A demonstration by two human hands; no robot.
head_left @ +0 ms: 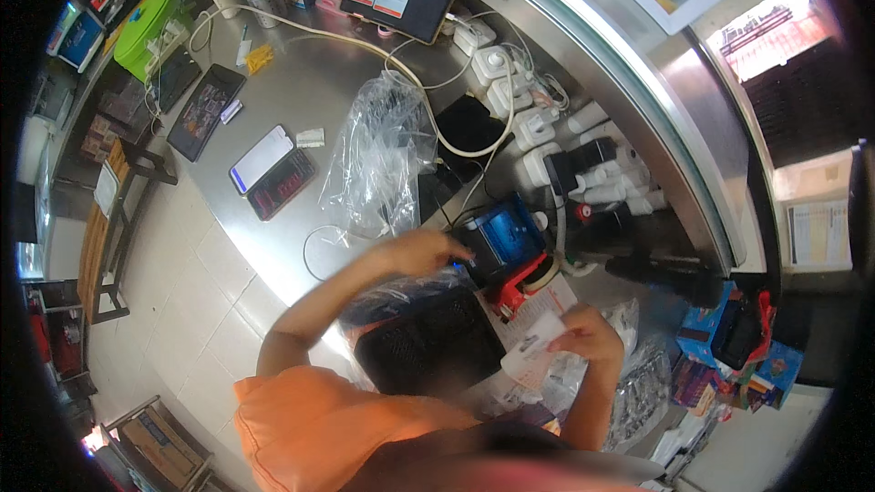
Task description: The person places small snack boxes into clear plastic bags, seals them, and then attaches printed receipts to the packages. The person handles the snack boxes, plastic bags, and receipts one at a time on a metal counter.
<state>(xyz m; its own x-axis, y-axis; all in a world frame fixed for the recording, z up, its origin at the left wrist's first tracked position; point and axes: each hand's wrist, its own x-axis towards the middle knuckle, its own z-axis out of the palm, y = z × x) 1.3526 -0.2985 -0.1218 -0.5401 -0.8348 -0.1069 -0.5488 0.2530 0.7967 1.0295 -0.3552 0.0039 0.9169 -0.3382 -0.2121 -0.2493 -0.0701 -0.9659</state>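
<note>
Hands (588, 337) work over metal counter (281, 239) beside tiled floor (196, 328).

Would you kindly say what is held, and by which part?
The right hand holds a white card by its right edge; for the left hand, I cannot tell.

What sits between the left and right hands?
Head view: between the left hand and the right hand lie the red tape dispenser and, nearer the right hand, printed paper.

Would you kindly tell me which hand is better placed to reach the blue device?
Probably the left hand: it appears empty and is close to the blue device, while the right hand holds a white card.
</note>
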